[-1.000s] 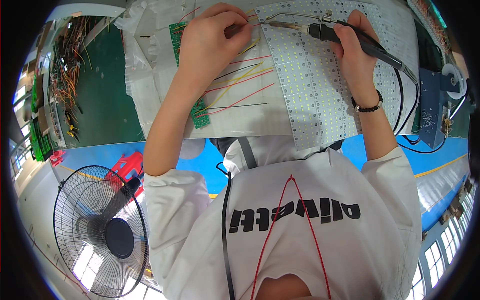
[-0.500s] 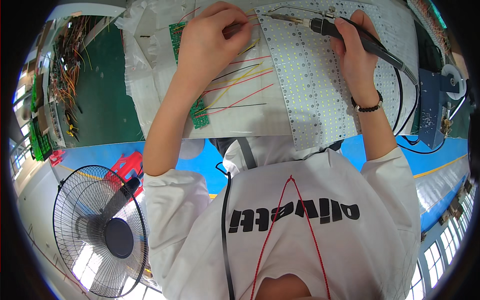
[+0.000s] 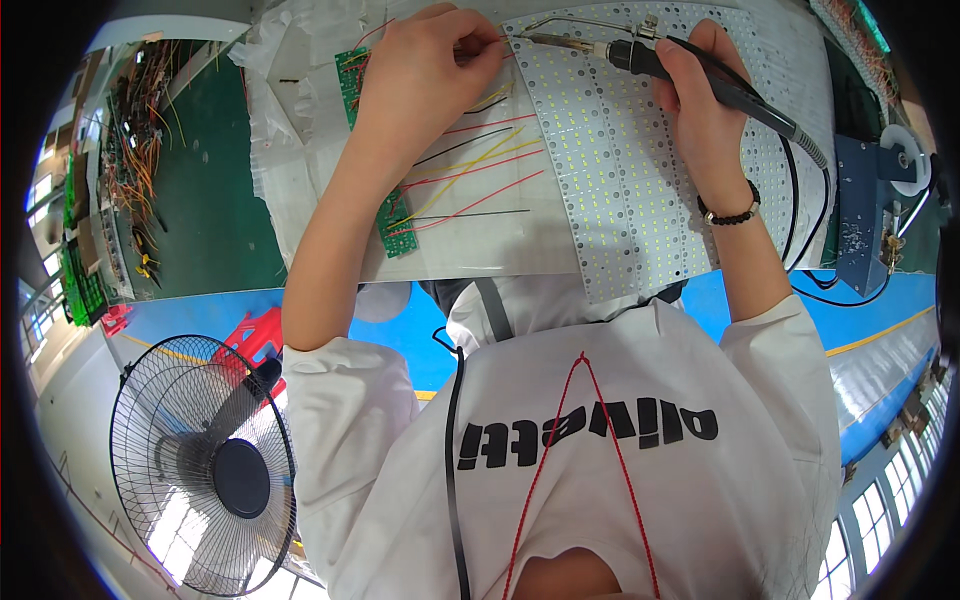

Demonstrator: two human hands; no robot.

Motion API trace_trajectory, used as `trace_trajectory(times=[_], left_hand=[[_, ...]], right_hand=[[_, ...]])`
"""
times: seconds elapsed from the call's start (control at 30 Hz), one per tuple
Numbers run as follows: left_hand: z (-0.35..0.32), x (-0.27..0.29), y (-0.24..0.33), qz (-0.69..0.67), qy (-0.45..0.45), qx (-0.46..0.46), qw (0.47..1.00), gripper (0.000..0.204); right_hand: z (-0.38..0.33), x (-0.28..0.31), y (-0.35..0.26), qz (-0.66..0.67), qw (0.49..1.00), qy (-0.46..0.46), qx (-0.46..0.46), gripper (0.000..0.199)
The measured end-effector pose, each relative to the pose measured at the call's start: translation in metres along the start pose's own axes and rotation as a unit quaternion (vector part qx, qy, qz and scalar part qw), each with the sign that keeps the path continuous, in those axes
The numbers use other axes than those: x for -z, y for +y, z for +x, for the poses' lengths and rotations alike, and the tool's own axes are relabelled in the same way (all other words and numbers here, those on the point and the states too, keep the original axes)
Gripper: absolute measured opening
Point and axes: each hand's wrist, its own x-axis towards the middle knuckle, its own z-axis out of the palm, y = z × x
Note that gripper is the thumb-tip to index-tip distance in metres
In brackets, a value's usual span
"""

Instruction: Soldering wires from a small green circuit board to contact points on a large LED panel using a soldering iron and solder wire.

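In my right hand [image 3: 705, 110] is a black-handled soldering iron [image 3: 632, 60], with a thin metal solder-feed tube [image 3: 570, 19] running above its barrel. Its tip points left, at the far left edge of a white LED panel [image 3: 640, 190] dotted with small yellow chips. Close to that tip, my left hand [image 3: 425, 85] pinches a thin red wire, mostly hidden by the fingers. Under and beside my left forearm lies a narrow green circuit board [image 3: 397, 228], its middle covered. Loose red, black and yellow wires [image 3: 480, 153] fan out from it toward the panel.
A blue solder-feeder box [image 3: 865, 215] with a white reel [image 3: 905, 160] stands at the right, joined by black cables. Bundled wires [image 3: 135, 150] lie on the green mat [image 3: 210, 190] at the left. Below the table's left side is a black fan [image 3: 205, 465] near a red stool [image 3: 250, 340].
My right hand has shifted slightly left, carrying the iron's tip to the panel's edge, nearer my left fingertips. My left hand keeps its pinch and has barely moved.
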Motion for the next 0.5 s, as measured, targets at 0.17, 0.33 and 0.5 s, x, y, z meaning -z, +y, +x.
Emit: trace_trajectory(times=[0.17,0.33,0.5], left_hand=[[0.000,-0.003,-0.001,0.006,0.003,0.005,1.000,0.013],[0.004,0.008,0.017,-0.003,-0.024,0.064,0.998,0.016],[0.004,0.009,0.017,-0.001,-0.020,0.052,0.998,0.016]], right_hand=[[-0.001,-0.003,-0.002,-0.023,1.000,0.008,0.003,0.026],[-0.002,-0.002,-0.002,-0.076,0.997,0.001,0.008,0.026],[-0.002,-0.003,-0.003,-0.083,0.996,-0.001,0.011,0.025]])
